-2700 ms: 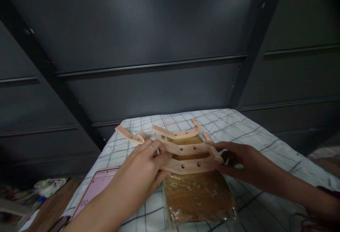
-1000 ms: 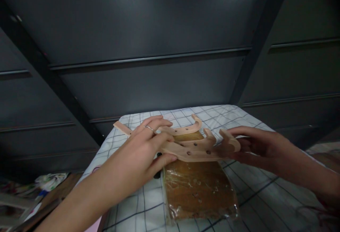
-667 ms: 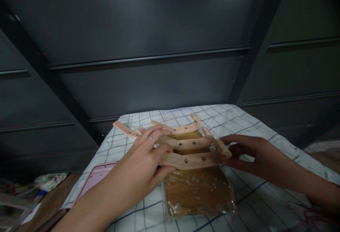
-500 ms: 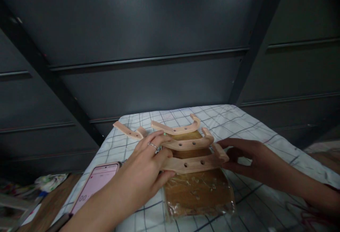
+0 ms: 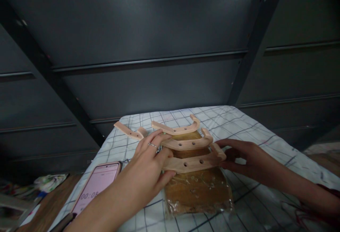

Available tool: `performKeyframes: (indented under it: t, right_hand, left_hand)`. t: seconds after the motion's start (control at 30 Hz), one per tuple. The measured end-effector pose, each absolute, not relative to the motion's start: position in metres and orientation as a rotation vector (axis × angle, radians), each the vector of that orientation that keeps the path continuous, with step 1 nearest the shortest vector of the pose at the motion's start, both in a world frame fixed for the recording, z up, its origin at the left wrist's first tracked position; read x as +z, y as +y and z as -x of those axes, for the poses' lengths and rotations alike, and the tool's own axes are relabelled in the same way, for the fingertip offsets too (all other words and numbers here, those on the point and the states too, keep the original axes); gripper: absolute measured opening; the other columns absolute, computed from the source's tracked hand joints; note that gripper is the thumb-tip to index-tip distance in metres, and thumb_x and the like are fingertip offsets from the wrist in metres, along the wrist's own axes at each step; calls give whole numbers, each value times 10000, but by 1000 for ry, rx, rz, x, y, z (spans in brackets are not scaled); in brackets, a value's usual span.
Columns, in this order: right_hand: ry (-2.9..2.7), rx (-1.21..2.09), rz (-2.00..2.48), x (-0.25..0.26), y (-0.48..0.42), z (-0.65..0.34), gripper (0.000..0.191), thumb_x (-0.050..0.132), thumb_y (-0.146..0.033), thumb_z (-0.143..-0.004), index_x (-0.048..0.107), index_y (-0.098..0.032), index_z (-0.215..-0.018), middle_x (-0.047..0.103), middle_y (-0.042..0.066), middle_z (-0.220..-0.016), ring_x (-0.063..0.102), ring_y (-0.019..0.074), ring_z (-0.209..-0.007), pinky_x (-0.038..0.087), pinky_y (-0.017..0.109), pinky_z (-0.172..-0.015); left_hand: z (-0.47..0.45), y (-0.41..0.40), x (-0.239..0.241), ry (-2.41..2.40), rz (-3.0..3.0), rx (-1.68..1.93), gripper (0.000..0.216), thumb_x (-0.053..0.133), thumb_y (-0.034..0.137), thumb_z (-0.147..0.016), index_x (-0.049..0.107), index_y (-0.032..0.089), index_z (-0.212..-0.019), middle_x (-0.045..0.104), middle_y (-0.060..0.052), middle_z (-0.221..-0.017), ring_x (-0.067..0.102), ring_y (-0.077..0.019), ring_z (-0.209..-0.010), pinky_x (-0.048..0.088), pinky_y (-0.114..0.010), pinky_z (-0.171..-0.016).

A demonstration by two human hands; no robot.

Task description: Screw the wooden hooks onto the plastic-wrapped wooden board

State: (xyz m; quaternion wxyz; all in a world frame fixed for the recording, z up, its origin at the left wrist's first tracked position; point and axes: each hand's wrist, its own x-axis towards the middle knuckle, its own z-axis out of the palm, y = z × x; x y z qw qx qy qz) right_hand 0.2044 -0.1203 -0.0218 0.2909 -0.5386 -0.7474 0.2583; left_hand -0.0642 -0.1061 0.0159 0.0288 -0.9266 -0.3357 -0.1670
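A pale wooden hook (image 5: 192, 164) with two holes lies nearest me, across a brown wooden board (image 5: 199, 189) in clear plastic wrap. My left hand (image 5: 151, 157), a ring on one finger, is closed around its flat left end. Some of those fingers also reach the left end of a second wooden hook (image 5: 187, 144) just behind. At the curved right end, my right hand (image 5: 239, 154) pinches the nearest hook between thumb and fingers. Beyond these, a third wooden hook (image 5: 177, 130) rests at the board's far end. Another hook (image 5: 129, 131) lies off to the left on the cloth.
A phone (image 5: 97, 186) showing a timer lies left of my left forearm, with a dark object (image 5: 62, 223) by its lower end. White checked cloth (image 5: 265, 143) covers the table. Dark grey panels (image 5: 154, 86) rise directly behind it.
Both hands keep nearly the same hold, and the nearest hook's curved end has shifted very slightly left. More of the phone screen shows beside my left forearm.
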Motion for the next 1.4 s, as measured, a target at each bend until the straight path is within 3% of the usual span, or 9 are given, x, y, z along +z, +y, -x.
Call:
performKeyframes:
  t: [0.1,0.37,0.5,0.6,0.7,0.8,0.93,1.1,1.4]
  right_hand:
    - [-2002,670,1427,-24,-119,-206,327,570,-319,-734,579,-212,-1043,708,24,-770,659,151,-626,524,257,-569]
    - [-2038,552,1446,-11,-118,-219,383,655,-322,-656,600,-263,-1031,652,-34,-588,613,151,-534,491,281,-530]
    - [-2059,460,1411,13,-116,-234,350,663,-409,-649,625,-286,-974,656,-19,-584,618,171,-532,492,298,-516]
    - [-2081,296,1369,41,-110,-233,337,596,-528,-689,653,-276,-906,679,8,-631,620,175,-525,486,298,-486]
    - [-2175,143,1311,70,-97,-210,356,542,-528,-736,667,-240,-904,714,34,-767,645,176,-619,487,285,-523]
    - [-2463,18,1201,92,-79,-169,329,456,-422,-828,660,-180,-914,706,40,-778,633,151,-653,469,264,-562]
    - [-2718,-4,1066,102,-53,-109,227,481,-289,-849,661,-170,-919,694,28,-820,617,132,-697,464,276,-658]
    - [-3046,4,1024,101,-35,-49,266,518,-326,-855,565,-152,-1051,611,54,-1034,603,166,-866,504,379,-741]
    - [-3361,14,1058,84,-22,-3,311,522,-320,-853,531,-165,-1123,573,70,-1124,586,190,-935,499,405,-772]
  left_hand:
    - [65,-105,16,-1045,2847,-530,356,558,206,-793,485,167,-1139,370,-141,-1306,271,-321,-1271,305,-580,-1004]
    - [76,-106,28,-1089,2892,-532,484,620,220,-755,437,241,-1203,335,-93,-1352,246,-275,-1298,275,-500,-1053]
    - [93,-107,49,-1130,2932,-556,529,579,372,-789,394,257,-1270,334,-77,-1375,292,-248,-1286,298,-432,-1051]
    - [111,-100,69,-1302,2901,-640,499,476,496,-823,426,246,-1252,418,-64,-1313,405,-225,-1209,335,-407,-1025]
    - [131,-84,78,-1405,2809,-681,523,473,554,-796,507,195,-1174,475,-79,-1259,437,-235,-1170,332,-408,-1015]
    - [147,-65,70,-1512,2795,-617,486,497,510,-793,545,158,-1124,502,-98,-1233,439,-229,-1161,326,-392,-1010]
    - [158,-49,44,-1605,2888,-393,320,536,358,-799,585,177,-1059,589,-60,-1134,517,-193,-1069,378,-334,-954]
    - [162,-45,10,-1754,2898,-98,268,619,227,-753,595,135,-1003,624,-70,-1038,568,-203,-968,439,-344,-871]
    - [163,-37,-21,-1844,2856,331,311,511,345,-856,520,165,-1109,540,-79,-1128,552,-195,-961,479,-407,-807]
